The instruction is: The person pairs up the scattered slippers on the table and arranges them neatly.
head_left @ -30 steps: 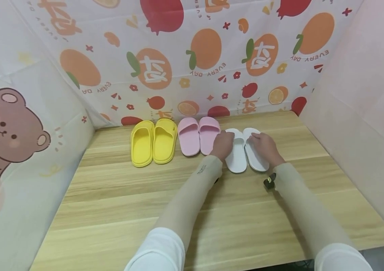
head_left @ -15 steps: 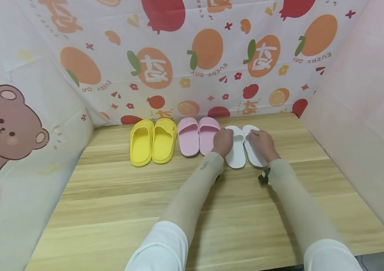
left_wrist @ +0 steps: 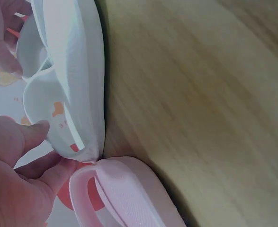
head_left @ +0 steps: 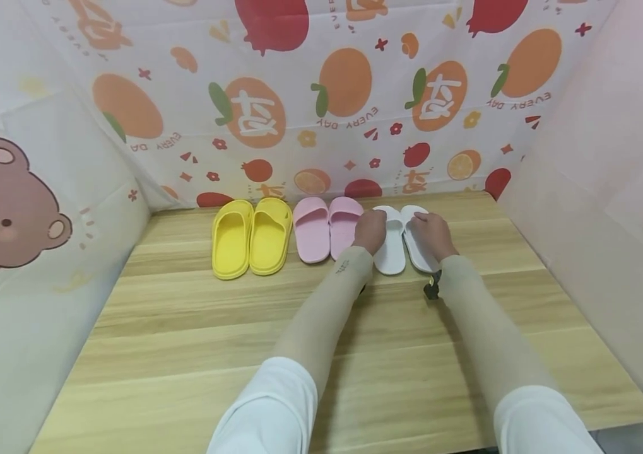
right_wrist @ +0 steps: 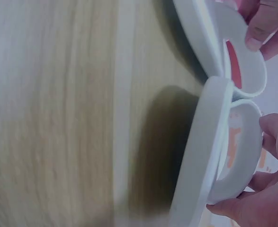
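Note:
A pair of white slippers stands at the right end of a row, toes toward the back wall. My left hand (head_left: 370, 231) holds the left white slipper (head_left: 392, 255) by its strap from the outer side; in the left wrist view, thumb and fingers close round that strap (left_wrist: 49, 92). With my right hand (head_left: 435, 234) I grip the strap of the right white slipper (head_left: 419, 251), its heel angled outward. The right wrist view shows fingers on this strap (right_wrist: 243, 156) and a shadow beside the sole. Both slippers touch at the toe end.
Pink slippers (head_left: 312, 236) stand left of my left hand, partly hidden by it. Yellow slippers (head_left: 231, 246) are farther left. All sit on a wooden table (head_left: 196, 353) against a fruit-print back cloth (head_left: 310, 94), with cloth side walls.
Both hands have slid the white slippers away from me, toward the back wall and nearly level with the pink pair. The pink and yellow slippers have stayed put.

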